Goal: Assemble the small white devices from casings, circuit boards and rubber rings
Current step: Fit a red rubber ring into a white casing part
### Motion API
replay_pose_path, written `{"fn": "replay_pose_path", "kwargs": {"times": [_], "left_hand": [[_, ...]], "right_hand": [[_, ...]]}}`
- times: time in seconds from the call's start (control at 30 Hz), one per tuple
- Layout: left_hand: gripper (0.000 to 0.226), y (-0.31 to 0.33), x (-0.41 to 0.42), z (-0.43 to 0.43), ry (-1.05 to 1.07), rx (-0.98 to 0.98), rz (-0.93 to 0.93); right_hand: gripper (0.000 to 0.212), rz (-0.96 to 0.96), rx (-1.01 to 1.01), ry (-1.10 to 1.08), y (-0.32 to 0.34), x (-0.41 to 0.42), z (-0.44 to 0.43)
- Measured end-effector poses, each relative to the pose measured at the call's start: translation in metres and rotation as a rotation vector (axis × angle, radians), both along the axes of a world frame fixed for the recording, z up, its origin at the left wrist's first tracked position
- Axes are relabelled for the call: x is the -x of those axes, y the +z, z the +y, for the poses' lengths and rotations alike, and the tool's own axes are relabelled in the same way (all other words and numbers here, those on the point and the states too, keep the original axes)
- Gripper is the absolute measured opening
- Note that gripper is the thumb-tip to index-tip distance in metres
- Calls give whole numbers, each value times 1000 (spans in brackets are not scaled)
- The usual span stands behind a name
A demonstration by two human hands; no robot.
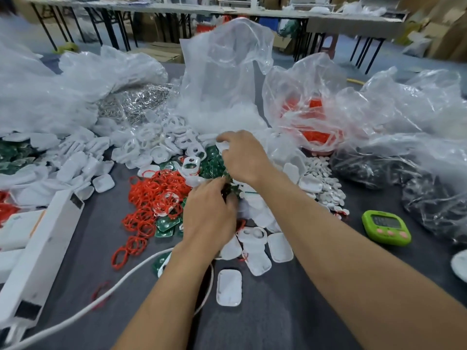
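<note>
Beware dragging tangled, springy red rubber rings (151,198) out along with a flat green circuit board (214,162). Expect glossy rounded white plastic casings (228,286) to slide off the heap across the grey felt surface (278,319). Note right grip (242,157) pinched on one casing (223,145) above the boards; left grip (209,213) curled into boards, contents impossible to tell.

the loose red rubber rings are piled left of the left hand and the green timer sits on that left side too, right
Not quite. The red rubber rings do lie left of the left hand, but the green timer sits on the right side, well to the right of the right hand. The head view shows it.
</note>
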State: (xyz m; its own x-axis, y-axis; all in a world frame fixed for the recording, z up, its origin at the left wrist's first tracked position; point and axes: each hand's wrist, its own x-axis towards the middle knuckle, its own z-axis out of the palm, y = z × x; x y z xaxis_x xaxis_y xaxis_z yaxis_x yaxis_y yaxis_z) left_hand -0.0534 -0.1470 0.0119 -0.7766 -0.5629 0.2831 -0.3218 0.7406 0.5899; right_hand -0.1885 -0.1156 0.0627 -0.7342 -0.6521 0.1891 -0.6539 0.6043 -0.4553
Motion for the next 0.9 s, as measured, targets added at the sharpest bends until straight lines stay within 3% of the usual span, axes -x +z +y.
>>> {"fn": "replay_pose_path", "kwargs": {"times": [0.1,0.23,0.33,0.43,0.5,0.6,0.73,0.8,0.9], "left_hand": [[14,0,1,-6,38,-59,19],[26,1,0,-10,24,-81,47],[38,7,-3,-10,11,-106,59],[31,10,-5,-13,91,-191,131],[28,13,-6,-14,150,-258,191],[23,15,-6,-19,243,-283,239],[23,13,-8,-22,352,-329,267],[25,12,-9,-24,336,-330,244],[29,10,-9,-26,296,-303,196]], "right_hand": [[52,53,-165,215,-3,-4,-24],[52,66,-383,321,-8,-2,-37],[38,110,-190,243,-13,-2,-30],[20,75,-5,142,-13,-9,-19],[11,93,-1,99,-11,-12,-8],[19,114,-71,94,-14,-22,11],[42,113,98,57,-7,-34,10],[64,49,-43,160,0,-39,3],[51,93,-239,177,-1,-37,1]]}}
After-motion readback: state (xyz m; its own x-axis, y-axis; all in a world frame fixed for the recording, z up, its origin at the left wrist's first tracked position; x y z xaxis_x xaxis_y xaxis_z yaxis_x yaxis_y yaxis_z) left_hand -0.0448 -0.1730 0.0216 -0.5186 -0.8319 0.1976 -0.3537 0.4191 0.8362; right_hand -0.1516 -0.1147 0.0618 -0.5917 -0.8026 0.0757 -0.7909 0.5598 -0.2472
